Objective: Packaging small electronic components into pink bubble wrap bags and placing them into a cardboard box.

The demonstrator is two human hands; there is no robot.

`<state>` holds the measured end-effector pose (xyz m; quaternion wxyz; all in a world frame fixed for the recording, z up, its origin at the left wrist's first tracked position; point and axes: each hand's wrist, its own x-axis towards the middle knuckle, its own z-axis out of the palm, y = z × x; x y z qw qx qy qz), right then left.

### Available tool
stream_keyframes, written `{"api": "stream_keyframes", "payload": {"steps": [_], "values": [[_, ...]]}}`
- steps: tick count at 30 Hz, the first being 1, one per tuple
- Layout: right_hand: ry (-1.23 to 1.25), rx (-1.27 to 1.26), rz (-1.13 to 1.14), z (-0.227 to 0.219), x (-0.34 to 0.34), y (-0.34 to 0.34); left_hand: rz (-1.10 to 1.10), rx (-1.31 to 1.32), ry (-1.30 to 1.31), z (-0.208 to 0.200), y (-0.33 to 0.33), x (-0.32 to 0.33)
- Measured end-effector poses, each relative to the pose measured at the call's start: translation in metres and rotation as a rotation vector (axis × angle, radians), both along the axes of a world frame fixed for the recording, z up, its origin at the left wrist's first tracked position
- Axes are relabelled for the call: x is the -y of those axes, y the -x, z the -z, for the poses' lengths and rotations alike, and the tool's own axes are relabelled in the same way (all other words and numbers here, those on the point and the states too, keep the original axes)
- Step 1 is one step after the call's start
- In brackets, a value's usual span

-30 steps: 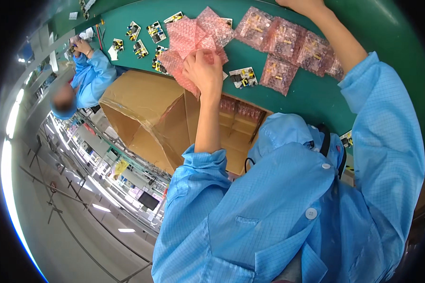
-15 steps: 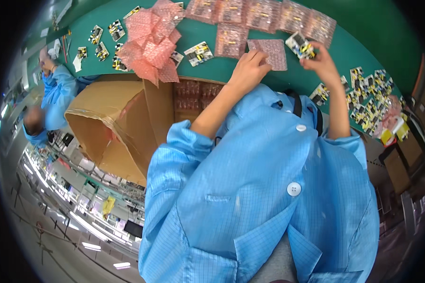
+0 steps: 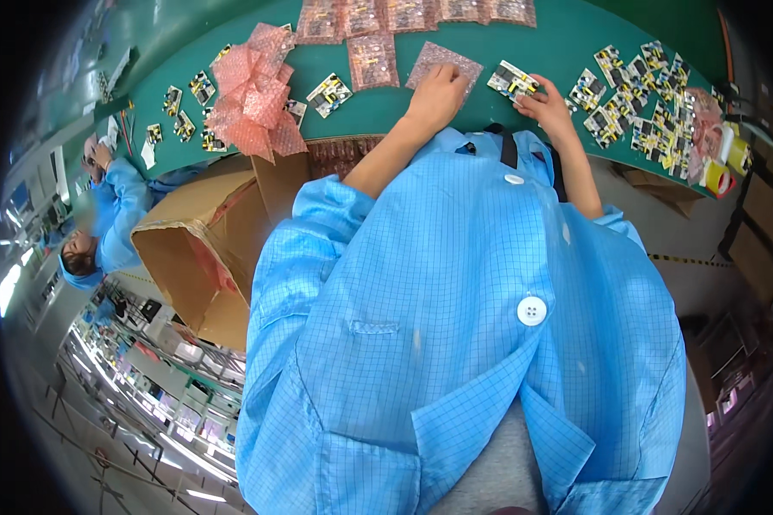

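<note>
My left hand (image 3: 438,96) rests on a pink bubble-wrap bag (image 3: 429,57) on the green table, its fingers curled at the bag's near right edge. The bag looks flat, and the fingertips are partly hidden. Just right of it, my right hand (image 3: 548,107) grips a circuit board (image 3: 512,81) by its right edge, between thumb and fingers. White, with yellow, black and silver parts, the board is apart from the bag. Whether it touches the table I cannot tell. Left of my left hand lies a wrapped board (image 3: 373,62) in pink bubble wrap.
Several wrapped boards (image 3: 412,12) line the far side. A heap of pink bubble-wrap bags (image 3: 253,94) and a loose board (image 3: 329,94) lie left. Many bare boards (image 3: 653,94) and tape rolls (image 3: 720,178) are right. A cardboard box (image 3: 197,202) stands below the table edge; a co-worker (image 3: 120,202) is far left.
The view has shifted. The bag has turned slightly under my left hand. The circuit board in my right hand has been turned and sits flatter and lower.
</note>
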<state>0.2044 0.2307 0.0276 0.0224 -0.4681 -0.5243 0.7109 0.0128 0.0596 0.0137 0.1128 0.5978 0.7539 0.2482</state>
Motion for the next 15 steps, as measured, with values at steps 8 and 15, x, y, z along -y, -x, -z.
{"api": "stream_keyframes", "payload": {"steps": [8,15], "values": [[-0.023,0.033,-0.086,-0.001,0.013,-0.014,-0.158,0.157,0.083,0.012,-0.012,-0.011],[-0.045,0.126,-0.123,-0.010,0.002,-0.005,-0.256,-0.064,-0.098,-0.005,0.011,-0.015]]}}
